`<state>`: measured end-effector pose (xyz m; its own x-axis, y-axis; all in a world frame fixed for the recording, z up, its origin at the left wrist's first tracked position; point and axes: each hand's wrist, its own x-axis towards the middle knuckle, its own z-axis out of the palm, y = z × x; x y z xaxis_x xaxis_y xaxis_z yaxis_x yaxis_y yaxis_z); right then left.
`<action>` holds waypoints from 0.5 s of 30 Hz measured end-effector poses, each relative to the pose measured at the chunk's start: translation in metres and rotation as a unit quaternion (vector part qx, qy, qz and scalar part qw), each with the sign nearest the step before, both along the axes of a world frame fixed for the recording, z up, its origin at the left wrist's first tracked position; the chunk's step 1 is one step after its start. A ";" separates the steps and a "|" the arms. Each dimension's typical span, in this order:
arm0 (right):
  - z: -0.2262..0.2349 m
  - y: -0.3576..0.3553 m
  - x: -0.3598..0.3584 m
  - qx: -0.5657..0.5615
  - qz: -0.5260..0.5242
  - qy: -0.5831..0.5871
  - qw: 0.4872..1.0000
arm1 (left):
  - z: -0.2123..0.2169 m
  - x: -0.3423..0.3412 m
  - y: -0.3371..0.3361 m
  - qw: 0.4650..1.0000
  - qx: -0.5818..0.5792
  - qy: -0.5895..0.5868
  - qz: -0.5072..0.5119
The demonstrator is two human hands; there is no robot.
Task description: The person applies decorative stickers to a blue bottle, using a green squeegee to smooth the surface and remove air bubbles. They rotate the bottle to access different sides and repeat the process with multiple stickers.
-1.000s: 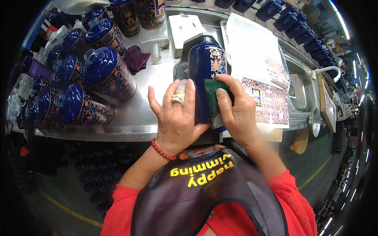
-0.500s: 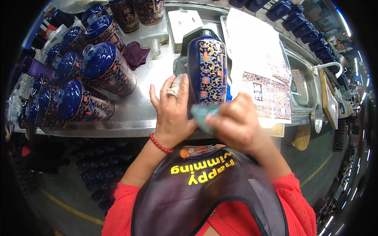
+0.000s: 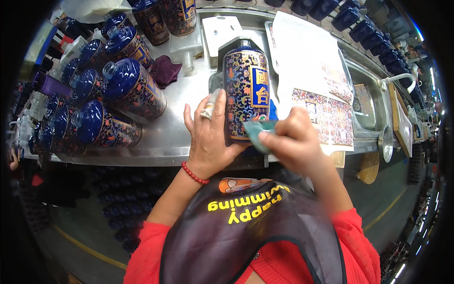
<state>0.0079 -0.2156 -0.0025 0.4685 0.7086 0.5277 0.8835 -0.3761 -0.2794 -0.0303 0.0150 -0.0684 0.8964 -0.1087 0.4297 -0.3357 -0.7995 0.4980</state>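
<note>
My left hand [image 3: 210, 137] is wrapped around the lower left side of the tall blue bottle [image 3: 246, 94], fingers flat on its wall and thumb under its base end, gripping it firmly; a red bead bracelet [image 3: 194, 174] sits on that wrist. My right hand [image 3: 293, 142], blurred, pinches a small teal cloth [image 3: 259, 130] and presses it against the bottle's lower right edge. The bottle lies at twelve o'clock from my hands on the steel counter [image 3: 184, 104], its narrow neck pointing away from me. It is dark blue, covered with a dense gold and red floral pattern, with a blue panel framed in gold on its front; I cannot tell what is inside. At three o'clock from it, a sheet of printed decals [image 3: 326, 113] lies flat, its near end full of small patterned squares. At nine to ten o'clock, a crowd of similar blue patterned bottles [image 3: 132, 87] lie on their sides with open mouths; their contents are hidden. A dark maroon rag [image 3: 164, 71] lies at eleven o'clock. At two o'clock sits a steel sink [image 3: 373, 102].
</note>
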 end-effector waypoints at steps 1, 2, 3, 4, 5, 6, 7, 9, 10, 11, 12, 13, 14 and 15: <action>0.006 0.002 0.002 0.014 0.066 0.042 0.997 | 0.000 0.000 0.001 1.000 0.004 0.004 -0.002; 0.013 0.004 0.004 0.014 0.136 0.078 0.988 | 0.001 0.001 0.001 1.000 -0.001 0.001 0.002; 0.023 0.007 0.008 0.018 0.179 0.137 0.974 | 0.001 0.001 0.001 1.000 -0.008 0.008 0.003; 0.032 0.012 0.015 -0.002 0.136 0.169 0.976 | 0.001 0.001 0.001 1.000 -0.006 0.023 0.002; 0.040 0.019 0.025 0.000 0.112 0.177 0.978 | 0.002 0.000 0.000 1.000 -0.006 0.018 0.008; 0.046 0.026 0.038 0.035 0.115 0.160 0.980 | 0.003 -0.001 -0.002 1.000 -0.003 0.018 0.010; 0.047 0.032 0.053 0.011 0.092 0.181 0.979 | 0.005 -0.003 -0.003 1.000 -0.010 0.008 0.010; 0.037 0.041 0.084 0.050 -0.014 0.162 0.985 | 0.008 -0.007 -0.004 1.000 0.002 -0.020 0.019; 0.030 0.042 0.096 0.102 -0.080 0.127 0.983 | 0.010 -0.009 -0.005 0.999 0.003 -0.034 0.023; 0.021 0.037 0.100 0.040 -0.075 0.082 0.993 | 0.012 -0.013 -0.009 0.999 -0.003 -0.024 0.028; 0.017 0.036 0.107 0.016 -0.051 0.028 0.998 | 0.013 -0.014 -0.010 0.999 0.003 -0.026 0.024; 0.014 0.037 0.113 -0.009 -0.027 -0.026 0.999 | 0.013 -0.015 -0.012 0.999 0.002 -0.028 0.023; 0.014 0.036 0.110 -0.032 0.088 0.039 0.995 | 0.013 -0.016 -0.013 0.999 0.001 -0.036 0.017; 0.019 0.039 0.114 -0.018 0.132 0.096 0.986 | 0.011 -0.014 -0.013 0.999 -0.002 -0.026 0.022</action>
<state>0.1215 -0.1768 0.0162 0.3542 0.8360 0.4191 0.8839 -0.1529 -0.4421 -0.0446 0.0022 -0.0573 0.8766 -0.0673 0.4764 -0.3256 -0.8121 0.4843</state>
